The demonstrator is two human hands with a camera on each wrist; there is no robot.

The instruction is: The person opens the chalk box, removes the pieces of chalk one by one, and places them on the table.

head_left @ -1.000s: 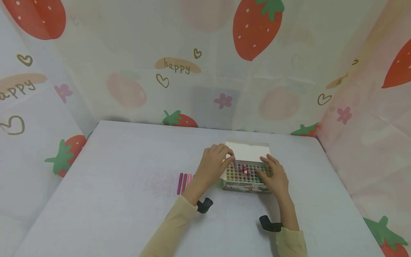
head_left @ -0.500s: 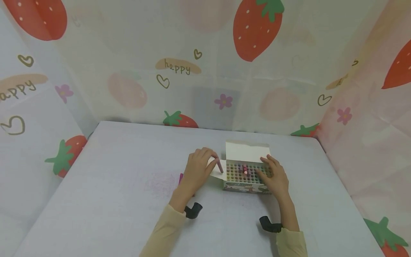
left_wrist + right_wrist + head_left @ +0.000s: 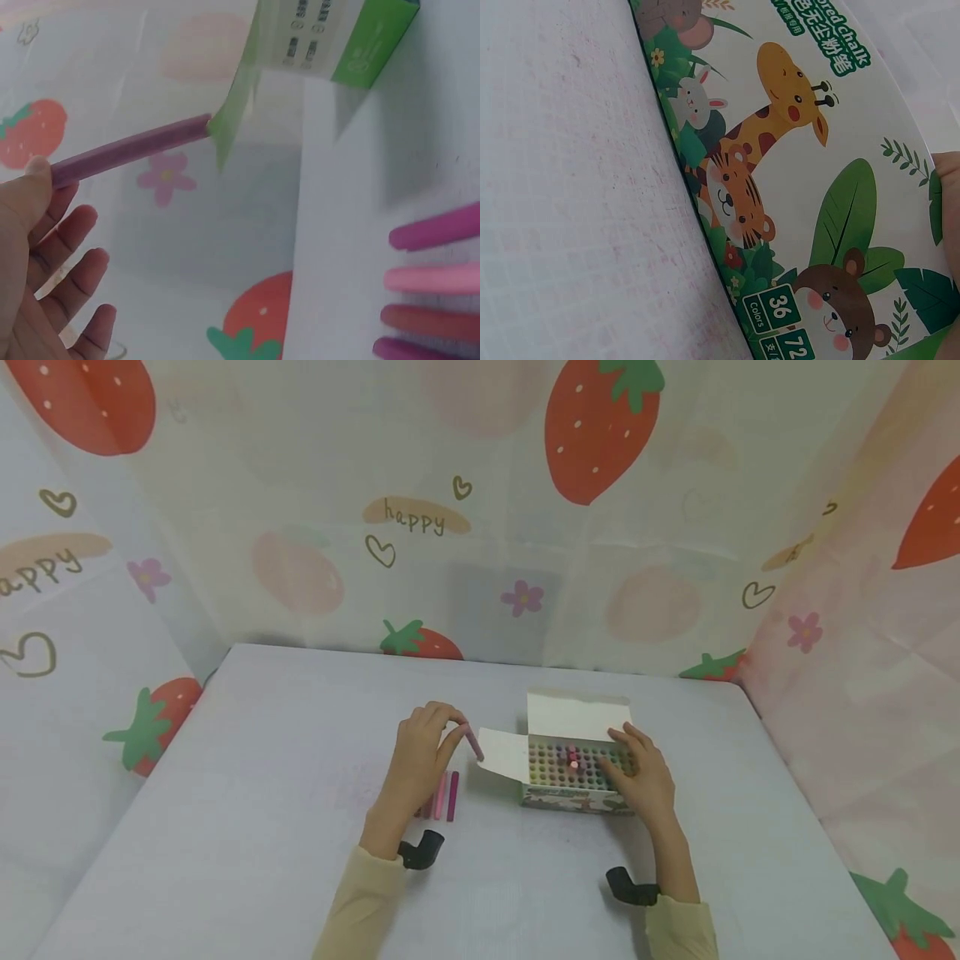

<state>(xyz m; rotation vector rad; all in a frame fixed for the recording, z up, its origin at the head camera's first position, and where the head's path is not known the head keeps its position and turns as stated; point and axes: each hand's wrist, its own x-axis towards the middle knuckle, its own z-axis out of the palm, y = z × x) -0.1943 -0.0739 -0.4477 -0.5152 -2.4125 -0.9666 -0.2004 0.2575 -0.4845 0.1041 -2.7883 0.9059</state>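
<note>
My left hand (image 3: 422, 750) pinches a mauve chalk stick (image 3: 131, 152) between thumb and fingertips, left of the chalk box (image 3: 573, 799). The stick slants down, its far end overlapping the box's white side flap (image 3: 504, 753) in the head view. My right hand (image 3: 648, 777) rests over the box's right end, fingers spread at the back edge and thumb above the chalk tray (image 3: 547, 764). Rows of coloured chalk ends fill the tray, with a few pink and purple ones standing higher. Several loose sticks, including a magenta stick (image 3: 453, 796) and a pink stick (image 3: 435, 278), lie side by side below my left hand.
The box's lid (image 3: 577, 714) stands raised at the back. Animals and "36 colors" are printed on the box front (image 3: 780, 187). Faint purple smudges mark the white table (image 3: 262, 827). A strawberry-print curtain (image 3: 315, 460) hangs behind and at both sides.
My left hand has moved left with the mauve stick from above the tray, past the opened side flap, to near the loose sticks. My right hand has stayed on the box.
</note>
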